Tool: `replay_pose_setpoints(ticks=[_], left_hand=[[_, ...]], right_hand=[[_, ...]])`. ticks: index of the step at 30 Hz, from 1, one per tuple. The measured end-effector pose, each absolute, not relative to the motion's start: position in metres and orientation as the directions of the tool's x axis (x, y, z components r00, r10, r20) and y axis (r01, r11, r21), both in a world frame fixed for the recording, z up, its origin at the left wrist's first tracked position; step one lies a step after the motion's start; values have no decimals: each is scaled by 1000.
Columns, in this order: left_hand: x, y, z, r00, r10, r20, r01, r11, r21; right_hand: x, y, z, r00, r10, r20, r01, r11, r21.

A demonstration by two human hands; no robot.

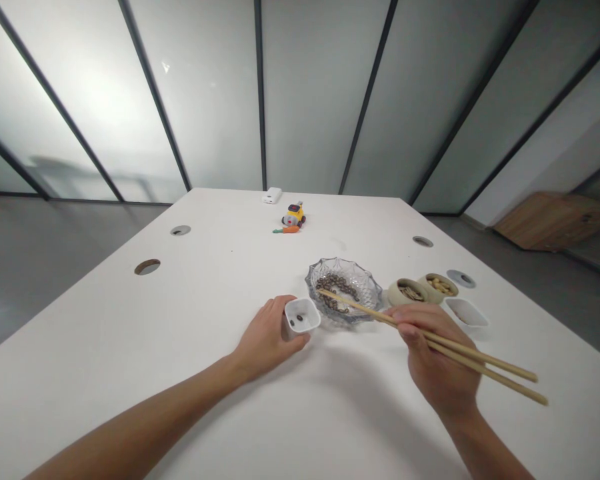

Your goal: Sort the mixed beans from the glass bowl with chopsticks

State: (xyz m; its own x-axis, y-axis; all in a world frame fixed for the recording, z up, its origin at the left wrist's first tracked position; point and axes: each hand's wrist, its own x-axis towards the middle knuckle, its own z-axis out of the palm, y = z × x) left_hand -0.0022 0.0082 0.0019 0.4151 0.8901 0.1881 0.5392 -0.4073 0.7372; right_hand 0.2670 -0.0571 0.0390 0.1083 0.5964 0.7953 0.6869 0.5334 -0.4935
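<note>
My left hand is wrapped round a small white square cup on the table. A few small dark pieces lie at the cup's bottom. In my right hand is a pair of wooden chopsticks, their thick ends pointing to the lower right. The chopstick tips are over the clear faceted glass bowl, close to the dark bead-like pieces in it; whether they touch or pinch one I cannot tell. The bowl stands just beyond and to the right of the cup.
Right of the bowl stand two round beige bowls with small pale contents, and a white dish. Farther back are a yellow toy vehicle, an orange-handled toy screwdriver and a white box. A round hole opens at the tabletop's left.
</note>
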Motion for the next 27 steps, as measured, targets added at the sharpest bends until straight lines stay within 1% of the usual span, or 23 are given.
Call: replay_pose_setpoints(ticks=[3, 5, 13, 22, 27], left_hand=[[-2, 8, 3, 417, 892, 175, 548, -400, 735], [-2, 8, 3, 419, 890, 178, 547, -405, 733], [-3, 9, 1, 442, 874, 201, 532, -436, 726], [-1, 8, 5, 434, 885, 167, 555, -409, 725], [-2, 9, 2, 435, 880, 190, 541, -425, 726]], right_hand=[[279, -43, 32, 77, 576, 814, 799, 452, -396], [286, -33, 25, 65, 590, 805, 817, 432, -383], [294, -18, 8, 90, 639, 764, 782, 429, -451], [296, -15, 7, 106, 665, 740, 747, 438, -501], [297, -13, 7, 126, 685, 717, 739, 417, -529]])
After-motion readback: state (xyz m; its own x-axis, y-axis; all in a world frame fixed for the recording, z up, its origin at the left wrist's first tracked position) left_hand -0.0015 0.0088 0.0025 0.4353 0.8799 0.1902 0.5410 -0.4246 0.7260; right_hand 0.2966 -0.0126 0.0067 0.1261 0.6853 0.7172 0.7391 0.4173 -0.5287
